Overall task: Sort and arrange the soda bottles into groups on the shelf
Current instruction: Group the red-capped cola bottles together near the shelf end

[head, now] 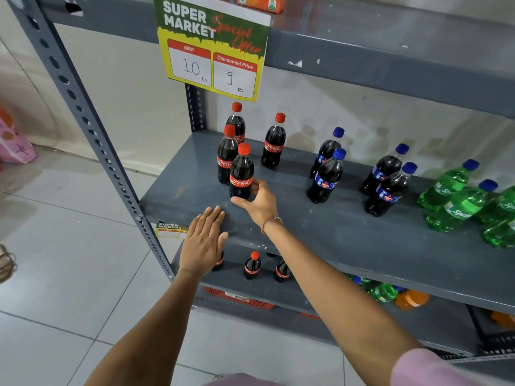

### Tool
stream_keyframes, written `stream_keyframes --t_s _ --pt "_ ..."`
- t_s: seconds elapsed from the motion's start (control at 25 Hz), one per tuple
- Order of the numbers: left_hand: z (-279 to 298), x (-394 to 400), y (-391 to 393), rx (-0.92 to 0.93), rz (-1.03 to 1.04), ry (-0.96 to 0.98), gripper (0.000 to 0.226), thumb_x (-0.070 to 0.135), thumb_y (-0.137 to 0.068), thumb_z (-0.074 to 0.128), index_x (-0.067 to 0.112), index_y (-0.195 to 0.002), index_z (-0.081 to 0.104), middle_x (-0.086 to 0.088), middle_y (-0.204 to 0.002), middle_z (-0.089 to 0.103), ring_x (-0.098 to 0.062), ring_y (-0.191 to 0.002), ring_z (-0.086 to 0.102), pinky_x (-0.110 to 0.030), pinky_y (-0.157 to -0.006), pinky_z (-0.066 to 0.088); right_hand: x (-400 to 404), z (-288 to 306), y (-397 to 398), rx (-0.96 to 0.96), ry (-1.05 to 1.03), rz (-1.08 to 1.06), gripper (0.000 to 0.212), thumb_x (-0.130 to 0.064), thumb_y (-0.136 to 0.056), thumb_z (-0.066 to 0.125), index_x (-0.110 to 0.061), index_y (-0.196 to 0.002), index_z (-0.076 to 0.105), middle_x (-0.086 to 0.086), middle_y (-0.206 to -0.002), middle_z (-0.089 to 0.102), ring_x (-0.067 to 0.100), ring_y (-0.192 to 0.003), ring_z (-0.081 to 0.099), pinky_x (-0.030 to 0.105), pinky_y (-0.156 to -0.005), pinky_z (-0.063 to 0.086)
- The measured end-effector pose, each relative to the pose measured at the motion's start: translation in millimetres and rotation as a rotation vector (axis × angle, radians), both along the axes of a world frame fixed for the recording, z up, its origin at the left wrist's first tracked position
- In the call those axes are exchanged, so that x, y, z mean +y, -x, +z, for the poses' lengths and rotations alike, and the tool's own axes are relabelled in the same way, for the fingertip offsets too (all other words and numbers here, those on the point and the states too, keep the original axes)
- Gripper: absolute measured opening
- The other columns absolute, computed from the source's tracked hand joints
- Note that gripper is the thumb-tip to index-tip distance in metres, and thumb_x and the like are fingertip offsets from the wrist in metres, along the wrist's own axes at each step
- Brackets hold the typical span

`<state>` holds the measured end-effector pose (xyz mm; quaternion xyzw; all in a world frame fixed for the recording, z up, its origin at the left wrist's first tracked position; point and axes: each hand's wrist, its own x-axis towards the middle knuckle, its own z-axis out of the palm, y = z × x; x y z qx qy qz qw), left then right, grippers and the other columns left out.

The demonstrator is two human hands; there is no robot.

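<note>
On the grey shelf (320, 227), several red-capped cola bottles stand at the left. My right hand (257, 201) wraps the base of the front cola bottle (241, 174), thumb and fingers around it. Two more cola bottles (226, 154) stand just behind it, and a separate cola bottle (273, 142) stands to the right. Blue-capped cola bottles (326, 176) stand mid-shelf, another pair (387, 182) further right. Green soda bottles (457, 201) crowd the right end. My left hand (204, 240) lies flat, fingers together, on the shelf's front edge.
A price sign (214, 45) hangs from the upper shelf over the red-capped group. The lower shelf (306, 296) holds small cola bottles (252, 266), green and orange bottles (409, 299) and a red basket (239, 299). A grey upright post (92, 132) stands left, tiled floor beyond.
</note>
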<state>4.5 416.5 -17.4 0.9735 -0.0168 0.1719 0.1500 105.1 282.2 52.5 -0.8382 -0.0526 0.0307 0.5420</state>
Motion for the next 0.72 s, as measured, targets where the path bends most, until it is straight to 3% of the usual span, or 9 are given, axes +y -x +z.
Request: stream_keyframes --t_s 0.16,0.28,0.48,0.72 --pt "-1.1 1.1 0.1 -0.007 -0.005 0.0 0.057 0.04 -0.099 0.019 0.004 -0.133 0.049 -0.013 -0.14 0.049 -0.029 -0.134 0.041 -0.039 -0.112 0.022 10.2 -3.5 -7.2 -0.072 0.041 -0.07 0.049 -0.017 -0.065 0.08 -0.007 -0.106 0.055 0.014 -0.107 0.065 0.026 -0.1 0.06 0.035 -0.089 0.049" --pt "-1.5 0.9 -0.6 -0.013 -0.007 0.002 0.057 0.039 -0.099 0.02 0.003 -0.132 0.049 -0.013 -0.14 0.05 -0.03 -0.133 0.042 -0.039 -0.112 0.023 4.9 -8.4 -8.5 -0.097 0.037 -0.132 0.045 -0.018 -0.066 0.08 -0.008 -0.102 0.056 0.013 -0.103 0.065 0.025 -0.095 0.061 0.034 -0.085 0.05" --pt "-2.0 1.0 -0.5 -0.012 -0.005 0.012 0.058 0.04 -0.099 0.019 0.004 -0.132 0.05 -0.013 -0.139 0.05 -0.03 -0.132 0.042 -0.039 -0.112 0.021 -12.4 -6.9 -24.2 -0.07 0.084 -0.205 0.041 -0.019 -0.07 0.077 -0.005 -0.102 0.053 0.014 -0.106 0.062 0.026 -0.098 0.058 0.029 -0.082 0.045" --pt "-2.2 1.2 -1.1 -0.014 -0.008 0.012 0.059 0.041 -0.099 0.018 0.003 -0.132 0.05 -0.013 -0.139 0.051 -0.03 -0.132 0.043 -0.038 -0.112 0.021 -16.6 -1.1 -41.3 -0.049 0.125 -0.259 0.045 -0.018 -0.072 0.076 -0.002 -0.106 0.053 0.017 -0.112 0.059 0.03 -0.104 0.057 0.035 -0.087 0.047"
